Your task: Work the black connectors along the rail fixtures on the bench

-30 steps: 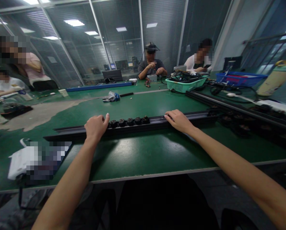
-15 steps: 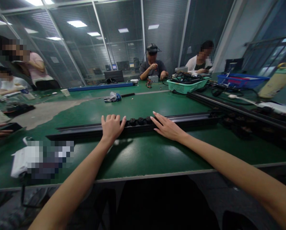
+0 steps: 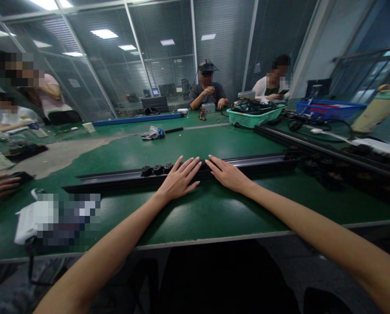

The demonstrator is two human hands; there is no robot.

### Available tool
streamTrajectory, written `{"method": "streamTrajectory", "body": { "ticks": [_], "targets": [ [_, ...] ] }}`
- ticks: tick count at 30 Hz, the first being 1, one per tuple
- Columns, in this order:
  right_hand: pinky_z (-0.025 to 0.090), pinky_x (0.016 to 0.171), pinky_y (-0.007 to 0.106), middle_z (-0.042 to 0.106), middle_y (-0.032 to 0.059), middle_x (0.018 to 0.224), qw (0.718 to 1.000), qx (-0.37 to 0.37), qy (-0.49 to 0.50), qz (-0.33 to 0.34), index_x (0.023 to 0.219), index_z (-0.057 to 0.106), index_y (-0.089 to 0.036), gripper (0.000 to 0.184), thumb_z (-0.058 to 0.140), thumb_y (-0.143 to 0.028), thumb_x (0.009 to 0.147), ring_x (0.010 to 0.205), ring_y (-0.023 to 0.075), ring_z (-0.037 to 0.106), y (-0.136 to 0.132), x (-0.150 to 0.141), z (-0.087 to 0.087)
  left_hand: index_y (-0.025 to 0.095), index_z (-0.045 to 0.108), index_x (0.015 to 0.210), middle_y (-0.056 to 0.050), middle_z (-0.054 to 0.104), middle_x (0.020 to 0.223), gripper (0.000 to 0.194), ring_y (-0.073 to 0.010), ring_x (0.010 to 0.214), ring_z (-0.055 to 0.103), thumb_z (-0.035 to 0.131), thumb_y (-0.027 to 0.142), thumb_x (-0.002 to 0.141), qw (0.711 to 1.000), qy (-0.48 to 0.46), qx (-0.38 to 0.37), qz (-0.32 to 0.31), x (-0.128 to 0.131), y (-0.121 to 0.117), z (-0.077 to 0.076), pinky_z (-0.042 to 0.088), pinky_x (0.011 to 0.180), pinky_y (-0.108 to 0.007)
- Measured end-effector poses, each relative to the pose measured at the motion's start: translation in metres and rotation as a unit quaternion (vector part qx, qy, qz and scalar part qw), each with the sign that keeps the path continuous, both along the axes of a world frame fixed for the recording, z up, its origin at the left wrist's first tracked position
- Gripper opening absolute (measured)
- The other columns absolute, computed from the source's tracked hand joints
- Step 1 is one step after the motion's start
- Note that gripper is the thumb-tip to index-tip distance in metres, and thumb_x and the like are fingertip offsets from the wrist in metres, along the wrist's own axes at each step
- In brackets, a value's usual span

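Note:
A long black rail with a channel (image 3: 116,176) lies across the green table in front of me. Several round black parts (image 3: 157,169) sit in a row in its channel, left of and partly under my left hand (image 3: 181,176). That hand rests over the rail near its middle, fingers stretched out. Just to its right, my right hand (image 3: 227,174) lies with its fingers extended, the tips at the rail by another black part (image 3: 203,162). Both hands are open, and the fingertips of the two nearly meet. What lies beneath the left fingers is hidden.
A green basket of cables (image 3: 257,115) and a blue basket (image 3: 329,110) stand at the back right. Another black rail (image 3: 313,146) runs along the right, beside more black parts (image 3: 326,165). Grey gloves (image 3: 153,133) lie beyond my rail. Several people sit or stand around.
My left hand has moved right along the rail, closer to my right hand. Black parts that were between the hands now show to its left. The right hand has hardly moved.

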State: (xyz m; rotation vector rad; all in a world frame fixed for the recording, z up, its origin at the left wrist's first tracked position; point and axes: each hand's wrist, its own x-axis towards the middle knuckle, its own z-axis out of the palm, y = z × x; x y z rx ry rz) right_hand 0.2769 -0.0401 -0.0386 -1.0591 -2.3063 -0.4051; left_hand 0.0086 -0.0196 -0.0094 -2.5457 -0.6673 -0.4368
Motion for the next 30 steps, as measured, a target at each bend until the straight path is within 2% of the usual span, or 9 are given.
{"method": "streamTrajectory", "body": {
  "ticks": [4, 11, 16, 21, 26, 30],
  "targets": [
    [0.046, 0.119, 0.055, 0.049, 0.0203, 0.16, 1.0, -0.005, 0.014, -0.002, 0.157, 0.05, -0.015, 0.052, 0.036, -0.02, 0.107, 0.15, 0.0306, 0.046, 0.001, 0.001, -0.001, 0.013, 0.023, 0.169, -0.015, 0.031, 0.172, 0.073, -0.0283, 0.16, 0.027, 0.035, 0.05, 0.108, 1.0, 0.017, -0.013, -0.014, 0.0, 0.0, 0.001, 0.01, 0.133, -0.053],
    [0.049, 0.116, 0.053, 0.052, 0.0172, 0.158, 0.999, -0.012, 0.027, -0.015, 0.153, 0.055, -0.019, 0.054, 0.035, -0.012, 0.104, 0.147, 0.0287, 0.05, 0.002, 0.003, -0.003, 0.014, 0.02, 0.17, -0.015, 0.028, 0.173, 0.08, -0.0295, 0.161, 0.026, 0.036, 0.058, 0.106, 0.999, 0.023, -0.018, -0.016, 0.0, 0.001, 0.001, 0.007, 0.133, -0.053],
    [0.05, 0.115, 0.05, 0.054, 0.0168, 0.157, 0.998, -0.027, 0.056, -0.019, 0.147, 0.061, -0.02, 0.048, 0.036, -0.014, 0.105, 0.143, 0.0274, 0.054, 0.003, 0.002, -0.002, 0.013, 0.019, 0.17, -0.016, 0.027, 0.173, 0.083, -0.0295, 0.161, 0.026, 0.036, 0.061, 0.105, 0.999, 0.021, -0.013, -0.02, -0.001, 0.001, 0.001, 0.006, 0.133, -0.053],
    [0.054, 0.11, 0.048, 0.054, 0.0145, 0.156, 0.992, -0.048, 0.115, -0.021, 0.14, 0.067, -0.025, 0.042, 0.04, -0.024, 0.108, 0.136, 0.028, 0.061, 0.005, 0.0, -0.002, 0.013, 0.019, 0.17, -0.015, 0.028, 0.173, 0.082, -0.0296, 0.161, 0.026, 0.036, 0.062, 0.105, 0.999, 0.019, -0.015, -0.021, 0.0, 0.0, 0.002, 0.005, 0.133, -0.054],
    [0.055, 0.106, 0.044, 0.063, 0.0137, 0.139, 0.986, -0.057, 0.158, -0.016, 0.129, 0.073, -0.025, 0.038, 0.041, -0.032, 0.109, 0.128, 0.0262, 0.064, 0.009, -0.002, 0.0, 0.013, 0.021, 0.17, -0.015, 0.031, 0.172, 0.08, -0.0294, 0.16, 0.027, 0.037, 0.059, 0.106, 1.0, 0.006, -0.017, -0.008, 0.001, 0.0, 0.002, 0.006, 0.133, -0.054],
    [0.054, 0.107, 0.044, 0.066, 0.0123, 0.122, 0.98, -0.051, 0.192, 0.003, 0.117, 0.077, -0.025, 0.034, 0.046, -0.034, 0.107, 0.118, 0.0252, 0.066, 0.012, 0.0, 0.005, 0.018, 0.024, 0.17, -0.015, 0.028, 0.173, 0.078, -0.0327, 0.161, 0.025, 0.04, 0.059, 0.105, 0.999, -0.019, -0.011, 0.026, 0.001, 0.0, -0.001, 0.004, 0.132, -0.06]
  ]
}}
